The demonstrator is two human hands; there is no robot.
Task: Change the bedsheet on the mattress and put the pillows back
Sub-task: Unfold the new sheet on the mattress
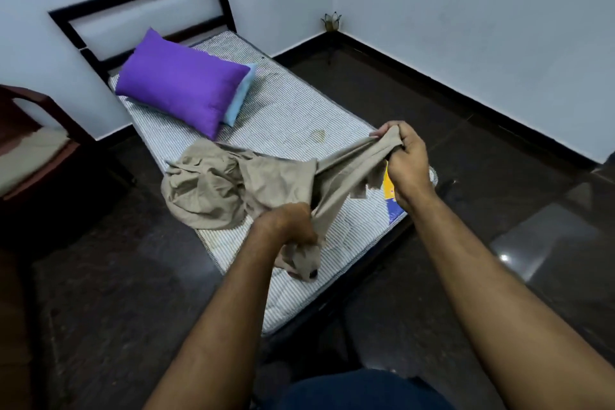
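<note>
Our left hand [293, 226] grips a bunched end of the beige sheet [233, 186] near the mattress foot, while our right hand [404, 156] clutches another gathered fold, raised above the right edge. The rest of the sheet lies crumpled on the bare striped mattress [299, 116]. Two stacked pillows, purple [179, 83] over blue [241, 96], sit by the headboard [139, 0].

Arms: two bare forearms, no sleeves reaching into view.
Left hand [293, 226]: bare, no glove; whether it bears a ring cannot be told, its fingers being hidden.
Right hand [404, 160]: bare, no glove, no watch or band at the wrist.
Clothing: dark blue fabric [352, 391] at the bottom edge, possibly trousers.
</note>
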